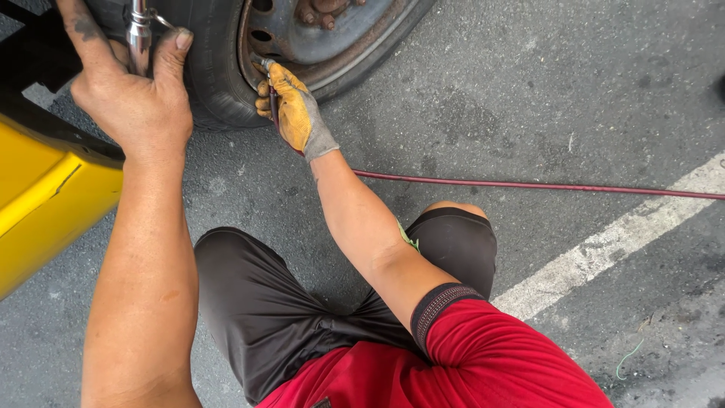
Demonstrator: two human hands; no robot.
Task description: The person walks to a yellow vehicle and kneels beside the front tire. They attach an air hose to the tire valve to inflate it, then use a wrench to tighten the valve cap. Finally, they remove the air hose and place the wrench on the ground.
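Note:
A black tyre (215, 68) on a rusty steel rim (332, 41) fills the top of the view. My bare left hand (132, 94) grips a shiny metal tool handle (139, 34) held against the tyre's tread. My right hand (291, 102), in a worn yellow glove, holds the metal end of a red air hose (529, 185) pressed to the rim's edge where the tyre meets it. The hose tip itself is mostly hidden by the glove.
A yellow vehicle body panel (45, 204) juts in at the left. The red hose trails right across grey asphalt (529, 91). A white painted line (612, 242) crosses at the lower right. My knees in dark shorts (257, 302) rest close below the wheel.

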